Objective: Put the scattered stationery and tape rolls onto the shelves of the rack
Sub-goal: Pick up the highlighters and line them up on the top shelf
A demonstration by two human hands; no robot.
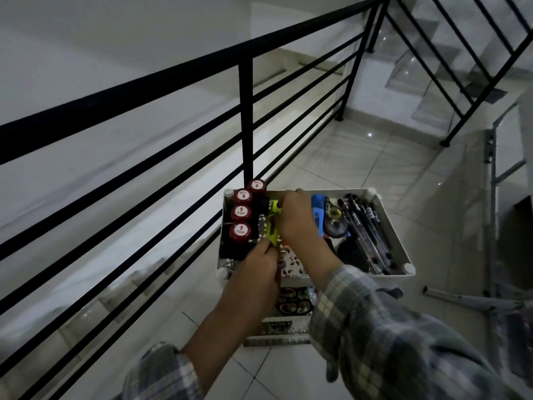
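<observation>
A white plastic rack (392, 223) stands on the tiled floor by the railing, seen from above. On its top shelf a neon yellow-green cutter-like tool (272, 223) lies lengthways. My left hand (259, 264) pinches its near end and my right hand (297, 217) grips its far end. Left of it stand several red-capped stamps (240, 212) marked TOP. Right of my hands lie a blue item (318, 210), a tape dispenser (336, 223) and several black pens (366, 226). Lower shelves (288, 304) show dark items I cannot make out.
A black metal railing (245, 116) runs along the left, right behind the rack, with a stairwell drop beyond. A folded grey metal frame (493, 215) leans at the right, one leg lying on the floor. Stairs rise at the top right.
</observation>
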